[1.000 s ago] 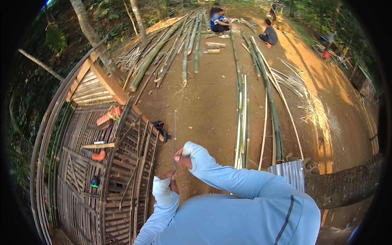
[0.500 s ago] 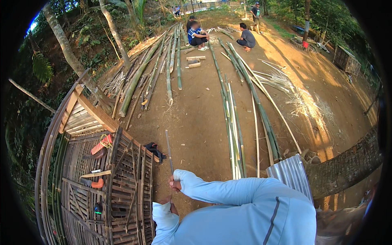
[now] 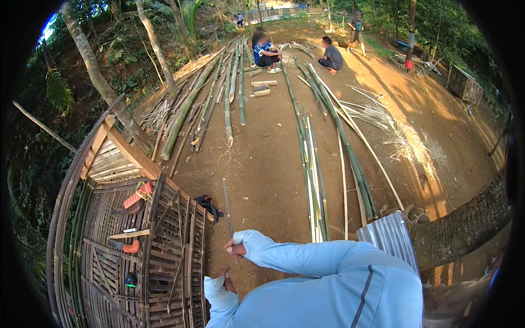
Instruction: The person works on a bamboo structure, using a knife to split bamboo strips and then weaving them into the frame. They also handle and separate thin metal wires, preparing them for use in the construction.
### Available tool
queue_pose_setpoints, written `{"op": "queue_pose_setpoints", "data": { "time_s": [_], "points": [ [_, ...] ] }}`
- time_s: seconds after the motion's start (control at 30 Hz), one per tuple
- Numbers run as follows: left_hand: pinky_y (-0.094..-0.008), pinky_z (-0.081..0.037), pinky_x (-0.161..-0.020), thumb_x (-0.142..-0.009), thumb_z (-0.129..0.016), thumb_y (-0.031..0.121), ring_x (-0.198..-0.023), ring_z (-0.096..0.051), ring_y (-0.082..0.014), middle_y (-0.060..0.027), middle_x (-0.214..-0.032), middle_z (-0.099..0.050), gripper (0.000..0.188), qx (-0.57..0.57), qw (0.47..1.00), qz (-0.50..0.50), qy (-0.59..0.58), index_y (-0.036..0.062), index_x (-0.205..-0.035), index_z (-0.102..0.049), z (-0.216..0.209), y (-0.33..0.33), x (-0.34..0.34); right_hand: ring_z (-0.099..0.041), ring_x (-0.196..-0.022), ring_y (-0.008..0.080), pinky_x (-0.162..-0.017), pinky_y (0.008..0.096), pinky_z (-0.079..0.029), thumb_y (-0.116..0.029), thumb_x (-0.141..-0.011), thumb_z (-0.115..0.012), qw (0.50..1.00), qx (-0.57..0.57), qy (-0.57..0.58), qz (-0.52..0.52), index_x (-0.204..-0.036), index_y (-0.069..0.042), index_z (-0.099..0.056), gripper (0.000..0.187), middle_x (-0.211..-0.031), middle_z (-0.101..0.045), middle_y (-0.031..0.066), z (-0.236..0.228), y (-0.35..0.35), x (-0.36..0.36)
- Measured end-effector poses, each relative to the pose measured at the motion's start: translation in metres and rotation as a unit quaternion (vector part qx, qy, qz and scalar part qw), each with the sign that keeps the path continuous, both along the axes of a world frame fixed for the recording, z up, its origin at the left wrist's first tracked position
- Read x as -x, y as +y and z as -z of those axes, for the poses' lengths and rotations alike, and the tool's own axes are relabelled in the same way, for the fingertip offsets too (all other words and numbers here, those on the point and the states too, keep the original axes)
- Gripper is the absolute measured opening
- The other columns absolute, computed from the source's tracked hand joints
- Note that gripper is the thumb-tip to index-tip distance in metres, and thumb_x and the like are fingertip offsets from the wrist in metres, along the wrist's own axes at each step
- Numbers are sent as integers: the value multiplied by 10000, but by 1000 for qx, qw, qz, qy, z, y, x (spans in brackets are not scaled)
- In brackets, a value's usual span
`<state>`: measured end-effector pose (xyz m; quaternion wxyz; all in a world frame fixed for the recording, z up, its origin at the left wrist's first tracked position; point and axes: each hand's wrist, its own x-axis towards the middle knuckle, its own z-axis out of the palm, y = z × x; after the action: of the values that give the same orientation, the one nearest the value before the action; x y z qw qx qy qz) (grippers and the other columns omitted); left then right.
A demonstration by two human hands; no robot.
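Observation:
My right hand (image 3: 236, 250) is closed around a long thin grey strip (image 3: 227, 205), which points up and away from me over the bare earth. Whether the strip is metal or bamboo does not show. Just below, close to the strip's near end, is my left hand (image 3: 229, 283). A light blue sleeve partly covers it, and its fingers are too hidden to tell what they hold, if anything. A dark cloth bundle (image 3: 208, 206) lies on the ground to the left of the strip, against the slatted bamboo platform (image 3: 178, 257).
On the platform rest an orange-handled tool (image 3: 131, 247), a red striped item (image 3: 138, 195) and a small dark round object (image 3: 130, 280). Bamboo poles (image 3: 350, 147) and split strips (image 3: 313, 180) lie ahead. Corrugated metal sheeting (image 3: 387, 235) stands right. Several people (image 3: 331, 57) are farther off.
Both my hands and the grey strip have shifted slightly downward in view. In the background, a standing person has moved to the right.

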<state>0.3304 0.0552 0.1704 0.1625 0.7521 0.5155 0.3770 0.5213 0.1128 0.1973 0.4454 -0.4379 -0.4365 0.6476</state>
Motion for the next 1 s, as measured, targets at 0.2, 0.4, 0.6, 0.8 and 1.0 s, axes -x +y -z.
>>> {"op": "queue_pose_setpoints", "data": {
  "time_s": [0.2,0.4,0.6,0.8,1.0],
  "points": [
    [-321,-486,-760,-889,-530,47,-811,-634,-242,-134,-872,-656,176,-20,999,-19,-42,2,-994,-664,2,0,-1,-539,-637,118,-590,261,-436,-90,-848,-650,997,-19,68,9,-978,26,-640,175,-713,-607,49,8,1,2],
    [-318,-487,-753,-874,-548,23,-796,-637,-252,-137,-865,-654,175,-40,999,-13,-19,6,-1006,-661,-9,-2,-5,-527,-627,124,-576,265,-418,-127,-857,-651,996,42,73,15,-968,14,-624,181,-699,-583,40,-5,-10,4],
    [-336,-486,-741,-860,-566,13,-781,-638,-278,-137,-877,-663,180,-41,999,-3,1,36,-1014,-657,-3,-2,-1,-512,-601,116,-554,267,-405,-144,-862,-648,997,45,66,5,-908,1,-607,157,-660,-574,35,-11,-14,6],
    [-332,-475,-710,-873,-561,22,-751,-627,-268,-143,-853,-656,128,-19,995,6,-96,7,-966,-648,0,0,-3,-527,-635,119,-574,262,-417,-187,-882,-659,997,-16,72,24,-910,-27,-589,177,-720,-581,33,11,-11,11],
    [-280,-425,-618,-924,-553,109,-660,-552,-157,-88,-745,-612,170,118,964,9,-237,-38,-977,-619,15,8,-2,-519,-652,102,-590,268,-430,-199,-876,-675,991,-110,-49,56,-924,-25,-583,202,-746,-579,35,-18,-20,2]
  ]
}}
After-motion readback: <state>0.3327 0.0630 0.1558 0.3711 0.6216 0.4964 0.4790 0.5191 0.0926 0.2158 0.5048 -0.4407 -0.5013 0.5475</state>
